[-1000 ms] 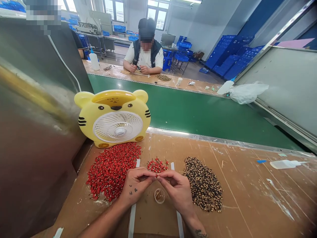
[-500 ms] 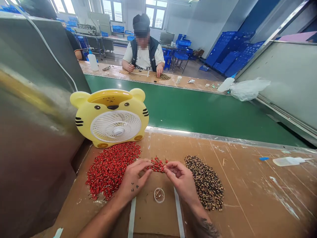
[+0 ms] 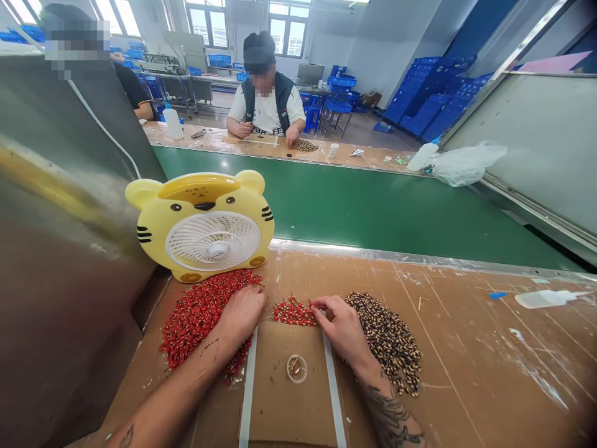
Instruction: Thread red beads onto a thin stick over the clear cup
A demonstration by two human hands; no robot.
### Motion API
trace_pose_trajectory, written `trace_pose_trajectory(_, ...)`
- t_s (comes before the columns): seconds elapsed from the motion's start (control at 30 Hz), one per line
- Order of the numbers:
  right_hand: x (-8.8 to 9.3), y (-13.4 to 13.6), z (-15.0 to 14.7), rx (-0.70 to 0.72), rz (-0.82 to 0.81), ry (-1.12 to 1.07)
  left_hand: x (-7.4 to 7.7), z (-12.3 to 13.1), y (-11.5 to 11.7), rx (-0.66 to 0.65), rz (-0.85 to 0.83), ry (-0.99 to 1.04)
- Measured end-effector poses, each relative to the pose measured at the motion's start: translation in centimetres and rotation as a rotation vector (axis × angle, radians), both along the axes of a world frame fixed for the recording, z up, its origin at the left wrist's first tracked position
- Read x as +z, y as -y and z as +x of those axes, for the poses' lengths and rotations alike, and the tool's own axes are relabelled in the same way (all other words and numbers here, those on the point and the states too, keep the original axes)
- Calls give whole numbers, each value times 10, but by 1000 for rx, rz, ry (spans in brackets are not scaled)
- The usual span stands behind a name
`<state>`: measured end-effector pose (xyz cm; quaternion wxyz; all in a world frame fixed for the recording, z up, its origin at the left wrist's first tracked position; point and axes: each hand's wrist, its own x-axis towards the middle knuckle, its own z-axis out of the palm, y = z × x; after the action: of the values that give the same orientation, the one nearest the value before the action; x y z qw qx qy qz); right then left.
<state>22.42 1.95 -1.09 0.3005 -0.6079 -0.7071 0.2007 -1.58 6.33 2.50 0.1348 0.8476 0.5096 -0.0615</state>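
My left hand is at the right edge of a heap of small glossy red pieces with pale tips. Its back faces me, and its fingertips are hidden. My right hand has thumb and forefinger drawn together in a pinch at the right end of a small cluster of red pieces; whatever they hold is too small to make out. That cluster lies along the far edge of a cardboard panel with white tape strips down both sides. On the panel sits a small round clear dish with a thin stick in it.
Right of my right hand lies a heap of black-and-tan pieces. A yellow tiger-faced fan stands behind the red heap. Farther right is a squeeze bottle with its blue cap. Across the green belt sits a co-worker.
My left hand has left the small red cluster and moved left to the big red heap. My right hand stays by the cluster, its fingertips slightly farther away from me. The view has shifted slightly.
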Motion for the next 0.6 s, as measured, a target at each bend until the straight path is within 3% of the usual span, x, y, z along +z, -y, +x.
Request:
trace_pose_trajectory(0.23, 9, 7, 12, -12, 17, -90, -1, -8, -2, -5, 17, 24)
trace_pose_trajectory(0.43, 20, 21, 5, 335, -75, -190, -7, -9, -6, -12, -1, 31)
trace_pose_trajectory(0.6, 19, 25, 4, 424, -92, -203, 2, -11, -9, -13, 13, 31)
